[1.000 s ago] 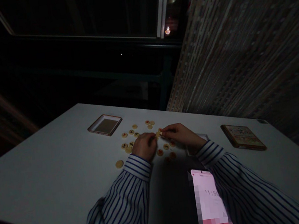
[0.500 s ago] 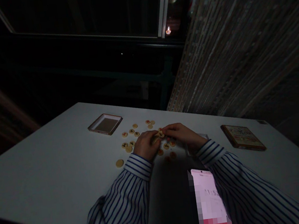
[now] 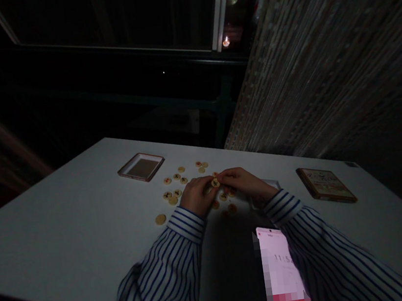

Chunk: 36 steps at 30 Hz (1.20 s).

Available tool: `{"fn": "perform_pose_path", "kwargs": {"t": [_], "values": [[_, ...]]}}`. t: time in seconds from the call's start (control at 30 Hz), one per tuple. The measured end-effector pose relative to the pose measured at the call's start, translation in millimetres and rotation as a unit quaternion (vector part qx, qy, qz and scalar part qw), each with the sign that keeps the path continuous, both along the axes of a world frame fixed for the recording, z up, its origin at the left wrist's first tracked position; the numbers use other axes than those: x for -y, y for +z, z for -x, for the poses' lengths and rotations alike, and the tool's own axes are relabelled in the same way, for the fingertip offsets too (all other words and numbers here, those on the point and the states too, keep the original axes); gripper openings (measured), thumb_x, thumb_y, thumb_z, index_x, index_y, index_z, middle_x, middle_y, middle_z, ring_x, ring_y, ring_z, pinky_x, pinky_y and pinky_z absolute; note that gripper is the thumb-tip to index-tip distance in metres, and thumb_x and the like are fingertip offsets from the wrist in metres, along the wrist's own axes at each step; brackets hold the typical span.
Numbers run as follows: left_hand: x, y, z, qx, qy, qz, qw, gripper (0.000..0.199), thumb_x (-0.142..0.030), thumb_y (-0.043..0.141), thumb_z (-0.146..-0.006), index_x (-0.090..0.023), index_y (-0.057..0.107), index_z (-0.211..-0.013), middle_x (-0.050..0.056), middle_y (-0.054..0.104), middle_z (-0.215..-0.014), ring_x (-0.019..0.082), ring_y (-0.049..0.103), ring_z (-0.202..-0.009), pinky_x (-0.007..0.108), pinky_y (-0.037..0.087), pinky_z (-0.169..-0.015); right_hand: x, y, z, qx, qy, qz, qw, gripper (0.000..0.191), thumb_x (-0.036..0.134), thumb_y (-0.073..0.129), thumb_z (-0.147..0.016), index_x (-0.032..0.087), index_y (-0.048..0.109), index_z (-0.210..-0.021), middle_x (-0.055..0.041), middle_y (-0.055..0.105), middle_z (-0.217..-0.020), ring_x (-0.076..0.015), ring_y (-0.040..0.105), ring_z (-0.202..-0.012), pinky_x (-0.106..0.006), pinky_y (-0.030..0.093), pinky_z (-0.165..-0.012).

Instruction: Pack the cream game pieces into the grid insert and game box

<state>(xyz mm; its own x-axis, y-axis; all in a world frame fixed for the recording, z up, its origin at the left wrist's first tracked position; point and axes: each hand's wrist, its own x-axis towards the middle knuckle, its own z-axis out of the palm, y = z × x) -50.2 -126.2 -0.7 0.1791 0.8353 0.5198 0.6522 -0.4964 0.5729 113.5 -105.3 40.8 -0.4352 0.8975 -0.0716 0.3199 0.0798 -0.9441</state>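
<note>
Between my two hands is a round wooden piece (image 3: 215,182) with a black character facing up. My left hand (image 3: 196,195) has its thumb and fingers closed at the piece's left side. My right hand (image 3: 241,181) pinches its right edge. Several similar round pieces lie around my hands, some with black characters (image 3: 177,177), some with red ones (image 3: 167,180), and some with no mark showing, like the one (image 3: 160,219) at the near left. More pieces (image 3: 232,208) lie in shadow below my right hand.
An open shallow box (image 3: 141,168) stands at the back left of the white table (image 3: 66,227). A patterned box (image 3: 326,185) lies at the right. A pale tray (image 3: 272,184) is partly behind my right wrist. A lit phone (image 3: 279,263) is beside my right sleeve.
The held piece has shifted slightly down and left and its black character shows more clearly. My right fingers have moved slightly with it. The pieces on the table look the same.
</note>
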Motion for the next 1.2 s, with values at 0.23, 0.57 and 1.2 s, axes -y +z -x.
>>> {"fn": "perform_pose_path", "kwargs": {"t": [0.23, 0.57, 1.2], "values": [[1.3, -0.4, 0.0, -0.011, -0.016, -0.022, 1.000, 0.027, -0.026, 0.059, -0.073, -0.017, 0.061, -0.099, 0.005, 0.067, -0.094, 0.020, 0.059, -0.088, 0.034, 0.045, -0.081, 2.6, -1.7, 0.3, -0.005, -0.004, 0.010, 1.000, 0.027, 0.037, 0.056, -0.074, 0.012, 0.062, -0.081, 0.0014, 0.055, -0.058, -0.0073, 0.048, -0.049, -0.020, 0.035, -0.047], [3.3, 1.0, -2.7, -0.023, -0.005, -0.047, 0.999, 0.025, -0.027, 0.058, -0.073, -0.017, 0.061, -0.096, 0.006, 0.067, -0.089, 0.019, 0.059, -0.084, 0.033, 0.045, -0.079, 8.7, 2.0, -9.7, -0.006, -0.011, -0.028, 1.000, 0.026, 0.036, 0.056, -0.075, 0.013, 0.064, -0.086, -0.0032, 0.062, -0.075, -0.0083, 0.051, -0.058, -0.023, 0.041, -0.057], [8.3, -2.3, -10.4, -0.012, -0.022, -0.115, 0.993, 0.025, -0.028, 0.057, -0.075, -0.016, 0.060, -0.096, 0.006, 0.065, -0.085, 0.018, 0.058, -0.081, 0.034, 0.046, -0.078, 31.6, 11.1, -39.2, 0.078, -0.058, -0.104, 0.990, 0.025, 0.032, 0.052, -0.076, 0.014, 0.063, -0.089, -0.0048, 0.064, -0.080, -0.0141, 0.056, -0.071, -0.026, 0.043, -0.062]]}}
